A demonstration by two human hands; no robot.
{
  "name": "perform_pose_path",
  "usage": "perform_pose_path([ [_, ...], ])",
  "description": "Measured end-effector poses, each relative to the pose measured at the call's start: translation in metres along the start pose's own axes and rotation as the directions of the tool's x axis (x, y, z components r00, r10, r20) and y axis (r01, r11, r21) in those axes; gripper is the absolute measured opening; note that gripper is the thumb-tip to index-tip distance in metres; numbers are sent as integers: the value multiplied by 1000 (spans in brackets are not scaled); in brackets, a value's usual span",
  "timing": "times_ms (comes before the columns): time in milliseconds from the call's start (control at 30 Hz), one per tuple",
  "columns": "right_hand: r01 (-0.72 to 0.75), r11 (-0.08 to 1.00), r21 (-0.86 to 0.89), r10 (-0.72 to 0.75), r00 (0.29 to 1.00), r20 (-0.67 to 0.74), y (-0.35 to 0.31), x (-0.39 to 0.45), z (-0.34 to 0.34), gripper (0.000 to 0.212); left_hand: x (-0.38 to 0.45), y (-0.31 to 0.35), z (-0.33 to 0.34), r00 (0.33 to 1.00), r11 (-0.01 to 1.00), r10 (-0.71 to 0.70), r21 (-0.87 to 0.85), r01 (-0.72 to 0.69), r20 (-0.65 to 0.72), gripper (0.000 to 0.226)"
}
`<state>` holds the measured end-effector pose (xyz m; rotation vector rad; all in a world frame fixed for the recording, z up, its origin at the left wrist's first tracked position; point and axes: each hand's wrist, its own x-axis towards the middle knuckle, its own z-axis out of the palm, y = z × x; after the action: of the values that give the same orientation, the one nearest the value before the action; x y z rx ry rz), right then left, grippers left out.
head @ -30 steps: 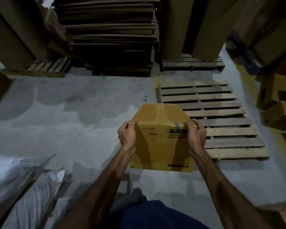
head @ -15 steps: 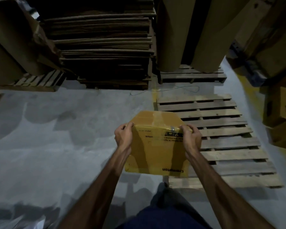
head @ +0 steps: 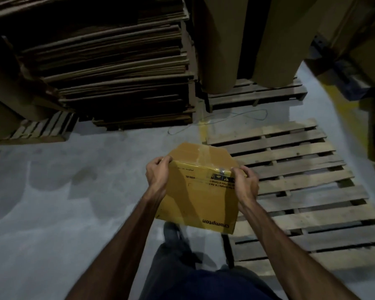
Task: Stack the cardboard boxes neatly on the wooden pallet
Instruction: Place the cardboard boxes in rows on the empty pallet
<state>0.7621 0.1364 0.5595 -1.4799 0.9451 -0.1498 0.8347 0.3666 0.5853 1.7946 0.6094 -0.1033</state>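
Both hands, left hand [head: 157,177] and right hand [head: 246,185], grip your taped cardboard box [head: 200,191] at its top corners, frame centre; looks stiff and light. Wooden pallet [head: 301,191]: right.

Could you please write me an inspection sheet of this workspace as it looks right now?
Surface: grey concrete floor, stained.
Job's things: cardboard box held in the air, taped on top; wooden pallet bare, on the floor to the right.
Clutter: nothing seen on the pallet.
Hands: left hand and right hand grip the box's upper corners.
Cables: thin loose wire on the floor beyond the pallet.
Surroundings: stack of flattened cardboard; brown paper rolls standing on a second pallet.
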Motion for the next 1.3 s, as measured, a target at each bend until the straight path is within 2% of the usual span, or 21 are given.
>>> perform_pose_path([
  [133, -54, 998, 44, 58, 993, -103, -7, 41, 29, 28, 74, 24, 44, 990, 996, 48, 73, -58, 135, 24],
  [233, -100, 988, 117, 120, 977, -178, -8, 73, 59, 33, 138, 38, 79, 955, 986, 79, 120, -118, 286, 25],
  [367, -153, 957, 246, 228, 921, -315, -7, 110, 101, 49, 213, 54, 125, 869, 973, 79, 153, -175, 489, 24],
  [500, -157, 932, 326, 287, 870, -401, 0, 160, 131, 70, 275, 56, 174, 801, 968, 63, 158, -193, 595, 29],
  [600, -146, 926, 348, 298, 849, -436, 19, 201, 149, 79, 316, 43, 213, 773, 970, 47, 157, -187, 633, 34],
  [733, -114, 925, 362, 288, 831, -475, 64, 258, 179, 76, 370, 15, 272, 743, 977, 53, 118, -175, 667, 33],
  [900, -31, 957, 287, 193, 809, -555, 147, 332, 239, 66, 443, -45, 350, 722, 967, 154, 46, -249, 674, 37],
  [967, -10, 961, 277, 174, 801, -573, 179, 354, 267, 62, 472, -76, 372, 738, 962, 197, 17, -272, 645, 37],
  [1167, 81, 967, 243, 68, 833, -549, 245, 402, 350, 64, 557, -148, 413, 764, 951, 276, -50, -306, 583, 43],
  [1300, 143, 968, 208, -32, 886, -462, 280, 429, 388, 62, 605, -172, 438, 786, 951, 284, -56, -305, 548, 38],
])
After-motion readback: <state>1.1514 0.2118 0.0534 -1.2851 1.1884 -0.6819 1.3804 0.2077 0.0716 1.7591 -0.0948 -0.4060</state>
